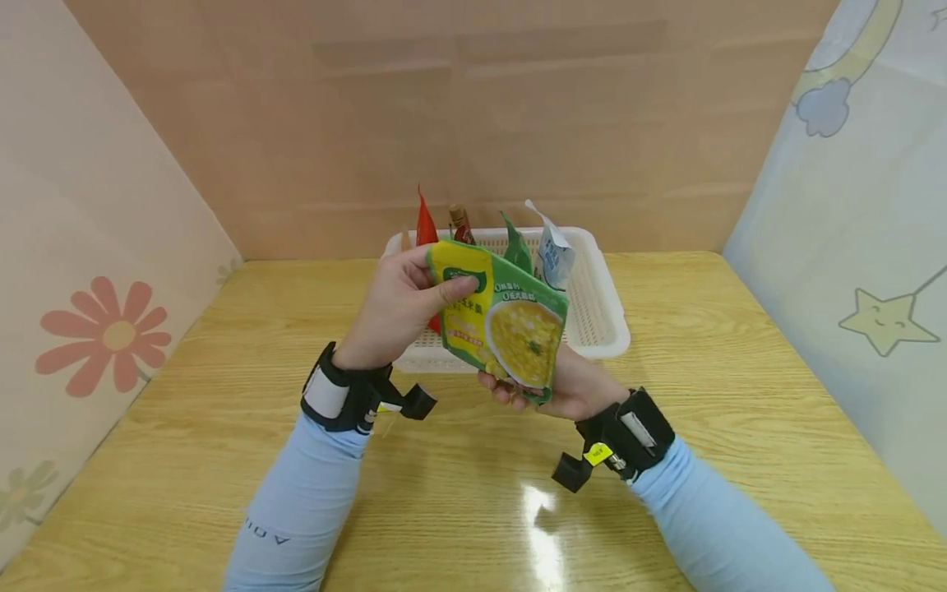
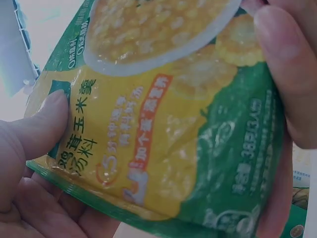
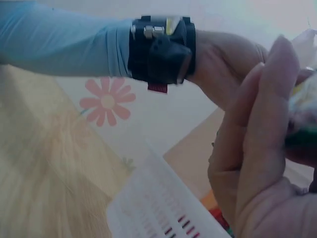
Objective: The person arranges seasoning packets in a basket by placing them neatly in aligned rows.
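Observation:
Both hands hold up a green and yellow soup mix packet (image 1: 503, 316) with a bowl of corn soup pictured on its front. My left hand (image 1: 403, 300) grips its left end, the thumb (image 2: 47, 116) flat on the front and the fingers behind. At the lower right edge, my right hand (image 1: 573, 382) holds the packet from below and behind, fingertips showing under the edge. In the right wrist view, the fingers (image 3: 267, 119) of that hand bend around the packet's side. Behind the packet stands a white plastic basket (image 1: 610, 321), partly hidden by it.
Inside the basket stand a red pouch (image 1: 425, 222), a bottle with a gold cap (image 1: 459, 218), a green packet (image 1: 515, 247) and a white and blue packet (image 1: 553, 251). The wooden table (image 1: 688, 345) meets a brown back wall (image 1: 518, 123) and patterned side walls.

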### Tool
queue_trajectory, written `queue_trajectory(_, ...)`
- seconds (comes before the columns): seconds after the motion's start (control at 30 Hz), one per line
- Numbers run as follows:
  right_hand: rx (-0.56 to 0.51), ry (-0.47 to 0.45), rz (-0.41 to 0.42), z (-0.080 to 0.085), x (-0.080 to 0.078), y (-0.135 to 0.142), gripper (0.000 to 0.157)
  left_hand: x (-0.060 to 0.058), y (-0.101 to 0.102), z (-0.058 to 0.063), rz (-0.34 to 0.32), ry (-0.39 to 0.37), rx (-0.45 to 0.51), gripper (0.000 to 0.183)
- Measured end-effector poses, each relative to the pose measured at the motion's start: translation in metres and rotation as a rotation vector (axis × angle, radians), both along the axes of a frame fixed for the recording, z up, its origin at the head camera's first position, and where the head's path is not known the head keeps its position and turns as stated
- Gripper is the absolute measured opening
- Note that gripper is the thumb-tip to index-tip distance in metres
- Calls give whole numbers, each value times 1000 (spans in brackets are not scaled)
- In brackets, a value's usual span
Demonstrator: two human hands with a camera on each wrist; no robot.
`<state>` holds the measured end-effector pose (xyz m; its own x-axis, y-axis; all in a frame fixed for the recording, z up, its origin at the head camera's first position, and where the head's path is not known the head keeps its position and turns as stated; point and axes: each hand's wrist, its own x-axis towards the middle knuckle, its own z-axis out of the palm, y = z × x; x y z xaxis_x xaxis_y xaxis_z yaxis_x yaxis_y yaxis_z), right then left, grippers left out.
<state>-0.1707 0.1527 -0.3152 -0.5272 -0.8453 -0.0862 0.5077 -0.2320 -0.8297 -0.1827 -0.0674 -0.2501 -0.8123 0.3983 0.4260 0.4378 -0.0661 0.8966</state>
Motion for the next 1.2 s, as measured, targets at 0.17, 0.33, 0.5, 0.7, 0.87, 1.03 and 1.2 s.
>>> queue_trajectory(0.17,-75,-29,6,5,12,-7,61,4,3,1,2,-32,-22,30)
queue_trajectory(0.33,-71,-53,-198,14,21,-9,63,7,8,4,95,-25,-16,45)
queue_trajectory(0.5,-8,-34,-426,19,21,-10,34,17,6,14,178,12,15,51)
queue_trajectory(0.7,-91,-109,-494,18,19,-11,35,40,1,28,202,47,-7,43)
queue_trajectory(0.87,-146,-95,-521,18,21,-14,39,58,6,36,188,-21,-188,52)
queue_trajectory(1.03,-106,-44,-579,16,21,-15,39,64,14,34,129,-63,-257,55)
queue_trajectory(1.2,15,14,-578,17,21,-11,41,65,14,35,207,-52,-295,53)
